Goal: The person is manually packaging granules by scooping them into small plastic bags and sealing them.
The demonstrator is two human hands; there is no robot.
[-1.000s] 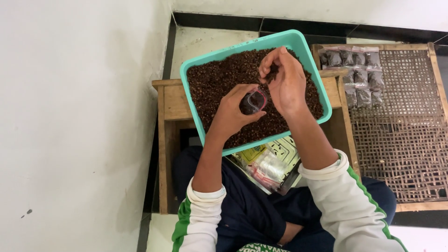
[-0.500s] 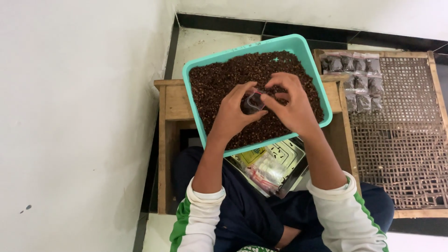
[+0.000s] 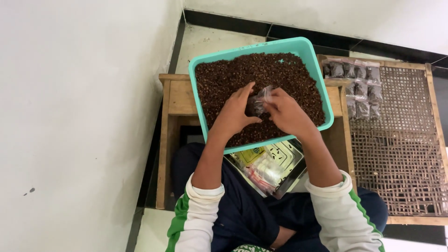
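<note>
From above I see both hands meeting over a teal plastic tray (image 3: 317,70) heaped with dark brown dried bits, perhaps cloves, though I cannot tell at this distance; the tray rests tilted on a small wooden bench (image 3: 175,100) set against a white wall (image 3: 84,116). My left hand (image 3: 235,114) curls around a small clear plastic pouch (image 3: 260,99), fingers closed on its left side; my right hand (image 3: 287,114) pinches the pouch from the right, thumb and fingertips clenched on its upper edge; the pouch sits between the two hands, just above the brown heap near the tray's middle, partly filled with the same dark matter. Below the tray, on my lap, lies a metal tray (image 3: 289,161) holding flat packets. To the right, a woven mat in a wooden frame (image 3: 396,154) carries a cluster of filled small pouches (image 3: 357,88) near its upper left corner, well apart from the hands.
</note>
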